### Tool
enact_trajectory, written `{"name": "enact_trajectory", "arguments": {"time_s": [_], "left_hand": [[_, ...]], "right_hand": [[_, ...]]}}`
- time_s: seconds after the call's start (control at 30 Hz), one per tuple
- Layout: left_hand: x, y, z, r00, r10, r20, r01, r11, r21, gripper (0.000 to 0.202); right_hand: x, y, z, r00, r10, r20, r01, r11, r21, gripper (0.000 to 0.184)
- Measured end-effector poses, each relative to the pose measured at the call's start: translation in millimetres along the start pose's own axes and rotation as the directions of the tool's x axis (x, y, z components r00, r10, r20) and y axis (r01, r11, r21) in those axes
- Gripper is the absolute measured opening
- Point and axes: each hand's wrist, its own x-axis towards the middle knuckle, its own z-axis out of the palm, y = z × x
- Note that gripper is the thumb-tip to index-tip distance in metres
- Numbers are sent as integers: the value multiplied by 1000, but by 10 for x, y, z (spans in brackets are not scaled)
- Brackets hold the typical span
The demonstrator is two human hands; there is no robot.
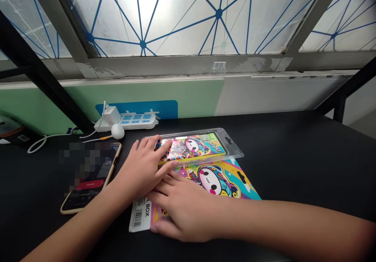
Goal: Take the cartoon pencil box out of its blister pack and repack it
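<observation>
A clear plastic blister pack (232,151) holds a flat, colourful case (194,146) printed with a cartoon bear. My left hand (145,162) rests on the pack's left end, fingers stretched out. In front of it, partly beneath the pack, lies a bright printed backing card (243,185) with the same bear and a barcode at its left end. My right hand (188,209) lies flat over the card's lower left part, fingers extended and pointing left. Its fingertips reach under the left thumb and wrist. Both hands hide parts of the card and pack.
A phone (113,164) in a beige case lies left of my left forearm. Behind it are a white power strip (138,121) with a plug and a round white object (118,131) on a cable. Black metal bars (55,82) slant at both sides of the black table (293,164).
</observation>
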Motion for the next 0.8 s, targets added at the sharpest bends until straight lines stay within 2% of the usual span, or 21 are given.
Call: {"name": "enact_trajectory", "arguments": {"time_s": [0.1,0.2,0.27,0.33,0.4,0.43,0.47,0.5,0.63,0.8], "left_hand": [[12,-35,-1,1000,-11,21,12,999,-31,58],[24,-68,-7,999,-36,30,38,997,-73,52],[28,-75,-12,998,-56,30,59,994,-93,49],[27,-70,-13,997,-66,30,69,992,-103,49],[23,-62,-11,997,-70,30,73,991,-111,50],[22,-60,-10,997,-74,29,77,990,-117,51],[21,-58,-8,996,-80,28,83,989,-124,52],[20,-57,-7,996,-87,27,89,987,-132,53],[23,-58,-12,995,-91,37,96,982,-163,54],[28,-48,-27,994,-96,52,104,977,-188,56]], "right_hand": [[96,22,34,1000,-24,-13,23,996,-83,59],[162,43,53,991,-126,-50,112,971,-213,51],[156,68,-1,972,-212,-98,176,940,-293,39],[96,135,-143,960,-217,-176,146,926,-349,33],[-9,278,-367,963,-64,-260,-33,935,-353,29],[-73,380,-496,958,87,-275,-177,931,-320,25],[-139,498,-627,926,262,-273,-336,902,-273,23],[-203,625,-751,911,330,-249,-390,884,-257,28],[-364,1055,-1091,903,419,-94,-429,880,-204,51],[-264,1189,-1201,881,472,31,-459,869,-184,62]]}}
